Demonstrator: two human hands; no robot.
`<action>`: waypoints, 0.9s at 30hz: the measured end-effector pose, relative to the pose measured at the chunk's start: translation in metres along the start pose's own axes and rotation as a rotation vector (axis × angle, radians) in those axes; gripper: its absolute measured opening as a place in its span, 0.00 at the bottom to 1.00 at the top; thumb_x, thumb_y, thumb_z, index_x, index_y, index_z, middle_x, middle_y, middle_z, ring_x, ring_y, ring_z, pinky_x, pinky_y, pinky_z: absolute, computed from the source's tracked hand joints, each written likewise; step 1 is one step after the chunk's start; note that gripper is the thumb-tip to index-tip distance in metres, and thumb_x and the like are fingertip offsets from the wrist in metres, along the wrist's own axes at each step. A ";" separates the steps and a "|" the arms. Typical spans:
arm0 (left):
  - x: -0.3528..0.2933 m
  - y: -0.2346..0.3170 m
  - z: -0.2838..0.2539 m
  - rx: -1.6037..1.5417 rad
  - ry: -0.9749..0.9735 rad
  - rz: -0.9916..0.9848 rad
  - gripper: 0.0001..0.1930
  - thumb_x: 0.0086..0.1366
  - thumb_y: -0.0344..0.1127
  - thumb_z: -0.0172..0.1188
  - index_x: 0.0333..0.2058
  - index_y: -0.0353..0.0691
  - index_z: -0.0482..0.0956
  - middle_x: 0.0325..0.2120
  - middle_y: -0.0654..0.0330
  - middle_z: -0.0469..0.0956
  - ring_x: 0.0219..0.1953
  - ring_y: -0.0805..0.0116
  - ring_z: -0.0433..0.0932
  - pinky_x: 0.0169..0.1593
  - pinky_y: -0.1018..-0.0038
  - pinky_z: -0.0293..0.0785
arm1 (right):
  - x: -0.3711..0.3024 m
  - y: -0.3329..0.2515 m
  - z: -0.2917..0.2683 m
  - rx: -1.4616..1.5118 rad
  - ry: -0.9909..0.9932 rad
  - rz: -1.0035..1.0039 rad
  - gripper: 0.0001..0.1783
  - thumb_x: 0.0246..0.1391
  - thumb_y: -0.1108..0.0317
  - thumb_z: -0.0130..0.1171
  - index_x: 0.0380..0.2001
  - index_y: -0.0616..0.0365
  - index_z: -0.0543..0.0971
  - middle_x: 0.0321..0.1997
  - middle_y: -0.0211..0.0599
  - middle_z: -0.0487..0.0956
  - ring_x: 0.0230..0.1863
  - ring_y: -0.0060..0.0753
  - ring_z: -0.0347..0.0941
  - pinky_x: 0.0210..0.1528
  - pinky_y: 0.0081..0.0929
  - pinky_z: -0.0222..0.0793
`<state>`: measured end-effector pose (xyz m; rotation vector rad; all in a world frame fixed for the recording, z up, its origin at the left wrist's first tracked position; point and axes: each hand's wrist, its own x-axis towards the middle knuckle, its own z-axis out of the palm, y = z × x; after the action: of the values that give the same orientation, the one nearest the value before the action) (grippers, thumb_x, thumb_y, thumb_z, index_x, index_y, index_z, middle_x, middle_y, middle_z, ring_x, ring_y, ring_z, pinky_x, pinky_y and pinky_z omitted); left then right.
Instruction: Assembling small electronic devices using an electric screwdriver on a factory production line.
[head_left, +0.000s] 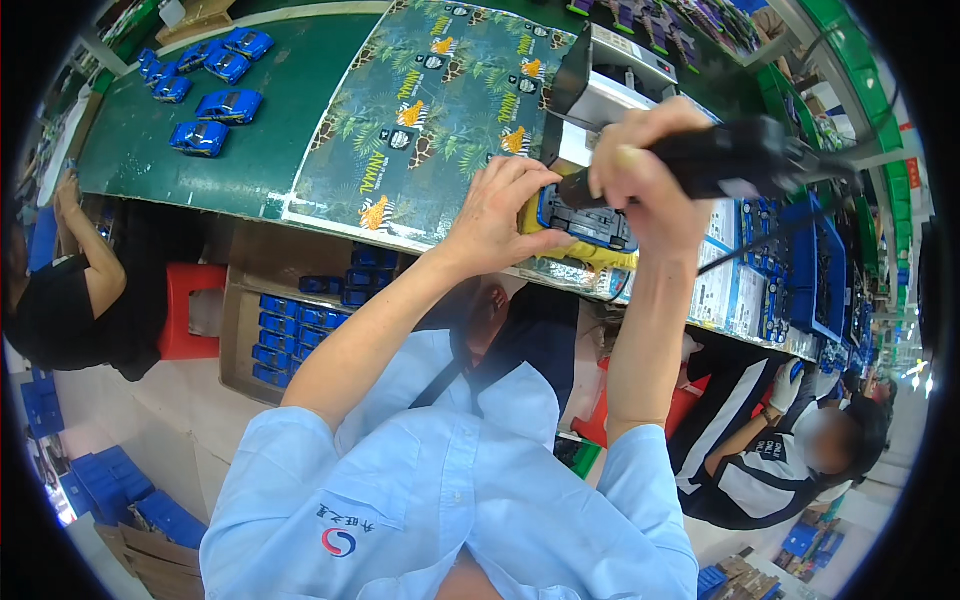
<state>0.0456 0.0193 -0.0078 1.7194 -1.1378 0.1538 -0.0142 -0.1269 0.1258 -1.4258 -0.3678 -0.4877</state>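
A toy car (592,222) with a blue rim lies with its dark underside up in a yellow holder (590,256) at the table's front edge. My left hand (503,215) grips the car's left end, thumb on the near side and fingers on the far side. In my right hand (650,165) is a black electric screwdriver (725,158), tilted so that its narrow end points down left at the car. The screwdriver's tip is hidden by my fingers, so I cannot tell if it touches a screw. Just beyond stands an open-topped metal box (600,90).
Several blue toy cars (230,106) stand on the green tabletop (120,165) at the far left. Animal-print sheeting (400,120) covers the middle. Below the edge, a cardboard box (237,330) holds more cars. A blue bin (820,270) and another person (770,470) are at right.
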 end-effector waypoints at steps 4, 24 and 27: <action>0.001 0.003 -0.002 0.076 -0.017 0.030 0.35 0.45 0.43 0.77 0.53 0.42 0.75 0.49 0.56 0.74 0.54 0.54 0.70 0.57 0.61 0.63 | -0.017 -0.046 -0.023 0.103 0.005 -0.317 0.08 0.53 0.76 0.59 0.34 0.63 0.70 0.18 0.35 0.70 0.16 0.26 0.66 0.23 0.26 0.68; 0.043 -0.003 -0.178 0.173 -0.503 -0.009 0.41 0.47 0.35 0.74 0.62 0.42 0.68 0.52 0.55 0.74 0.54 0.55 0.70 0.60 0.62 0.66 | -0.161 -0.025 -0.131 -0.157 0.541 -0.025 0.05 0.62 0.72 0.55 0.40 0.58 0.71 0.22 0.27 0.64 0.20 0.20 0.60 0.27 0.21 0.60; 0.010 -0.042 -0.245 0.728 -0.682 -0.179 0.30 0.46 0.34 0.71 0.52 0.43 0.77 0.44 0.59 0.77 0.50 0.56 0.71 0.53 0.63 0.67 | -0.156 -0.021 -0.128 -0.146 0.532 -0.014 0.04 0.63 0.72 0.55 0.39 0.59 0.71 0.21 0.26 0.63 0.20 0.19 0.60 0.26 0.19 0.59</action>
<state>0.1788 0.2084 0.0846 2.6339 -1.5142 -0.1722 -0.1638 -0.2395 0.0472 -1.3721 0.0880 -0.8926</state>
